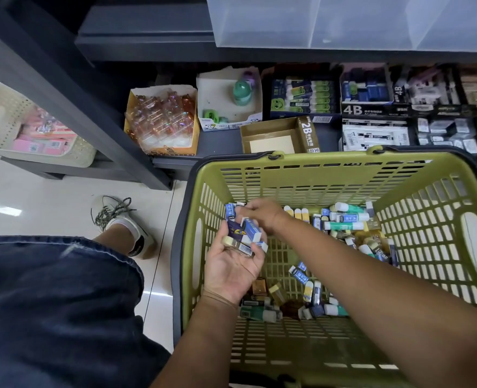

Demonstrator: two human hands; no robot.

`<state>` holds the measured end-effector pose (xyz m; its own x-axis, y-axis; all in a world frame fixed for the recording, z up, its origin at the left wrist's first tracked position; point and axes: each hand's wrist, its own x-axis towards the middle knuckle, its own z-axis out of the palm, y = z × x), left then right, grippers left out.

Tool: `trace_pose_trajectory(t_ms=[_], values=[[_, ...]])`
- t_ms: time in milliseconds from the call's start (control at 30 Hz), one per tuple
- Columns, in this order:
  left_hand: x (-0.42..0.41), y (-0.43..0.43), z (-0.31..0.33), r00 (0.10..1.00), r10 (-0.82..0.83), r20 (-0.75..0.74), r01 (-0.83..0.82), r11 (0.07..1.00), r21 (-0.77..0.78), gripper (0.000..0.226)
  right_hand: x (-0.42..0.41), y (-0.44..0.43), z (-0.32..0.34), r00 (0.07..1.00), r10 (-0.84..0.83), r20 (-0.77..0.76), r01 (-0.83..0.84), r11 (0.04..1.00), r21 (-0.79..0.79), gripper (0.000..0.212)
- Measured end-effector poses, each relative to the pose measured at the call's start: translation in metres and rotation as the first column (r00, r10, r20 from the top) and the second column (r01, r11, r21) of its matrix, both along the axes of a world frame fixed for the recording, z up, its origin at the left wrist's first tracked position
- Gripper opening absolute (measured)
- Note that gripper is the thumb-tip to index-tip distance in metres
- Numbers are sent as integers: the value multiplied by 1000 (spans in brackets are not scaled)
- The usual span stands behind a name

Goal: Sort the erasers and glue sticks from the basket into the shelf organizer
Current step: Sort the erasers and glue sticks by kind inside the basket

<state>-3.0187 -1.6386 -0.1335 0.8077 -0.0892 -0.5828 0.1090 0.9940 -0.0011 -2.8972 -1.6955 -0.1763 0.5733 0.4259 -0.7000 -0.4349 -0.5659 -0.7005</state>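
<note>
My left hand (231, 264) is cupped palm-up, holding erasers (249, 232) at mixed angles. Just beyond it, my right hand (261, 212) pinches a blue eraser (230, 212), long axis pointing away. Glue sticks (346, 218) lie crosswise to its right in the basket (315, 161).

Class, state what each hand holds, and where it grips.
Left hand cups a pile of erasers in its palm; right hand pinches one blue eraser by one edge.

The only camera sits on the person's head and looks steeply down and forward, close over the basket (315, 161), with the shelf (220, 142) just beyond it.
</note>
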Motion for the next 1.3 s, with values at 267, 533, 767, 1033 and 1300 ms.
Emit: trace_pose_trajectory(t_ms=[267, 533, 767, 1033, 1300], values=[[-3, -3, -6, 979, -83, -187, 93, 995, 46, 32, 10, -61, -7, 943, -248, -221, 283, 948, 144, 17], [-10, -17, -13, 845, -420, -331, 480, 868, 125, 26, 11, -84, -24, 885, -461, 64, 465, 881, -91, 18], [-8, -15, -22, 800, -465, -378, 545, 827, 136, 27, 15, -116, -36, 863, -449, 233, 497, 838, -226, 17], [-5, -16, -26, 794, -469, -386, 551, 825, 130, 27, 22, -115, -44, 895, -385, 226, 434, 869, -238, 19], [-3, -16, -26, 800, -458, -387, 539, 832, 130, 28, 19, -96, -51, 921, -201, 333, 315, 888, -336, 11]])
